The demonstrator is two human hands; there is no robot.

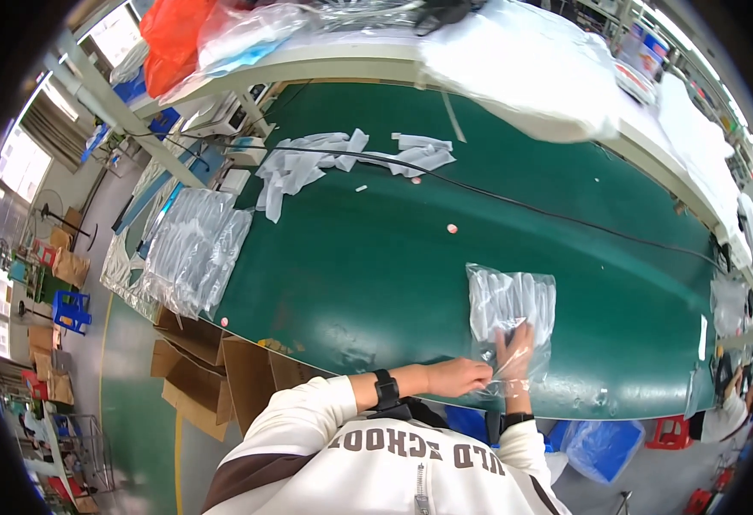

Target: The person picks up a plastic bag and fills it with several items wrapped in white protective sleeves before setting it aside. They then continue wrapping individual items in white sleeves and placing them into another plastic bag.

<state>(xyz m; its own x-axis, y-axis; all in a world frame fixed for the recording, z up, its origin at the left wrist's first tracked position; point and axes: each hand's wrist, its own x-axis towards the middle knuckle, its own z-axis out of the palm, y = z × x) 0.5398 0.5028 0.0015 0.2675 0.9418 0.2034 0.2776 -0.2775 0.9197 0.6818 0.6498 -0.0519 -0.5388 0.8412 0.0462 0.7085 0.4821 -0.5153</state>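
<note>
One black cable (531, 203) crosses your green bench (359, 283) beyond the work, near loose white strips (295, 167), with overlapping filled bags (192, 249) at left; one crinkled clear bag (514, 300) of white bundles (526, 292) lies at the near edge, your left hand (460, 376) pinching its lower-left edge, your right hand (515, 350) spread against it

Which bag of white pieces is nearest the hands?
The clear bag at the left hand and right hand; other bagged pieces lie at the left end of the green table.

It's a wkshp: 1 green workbench (350, 275) (w/ cardboard boxes (246, 378) beside).
</note>
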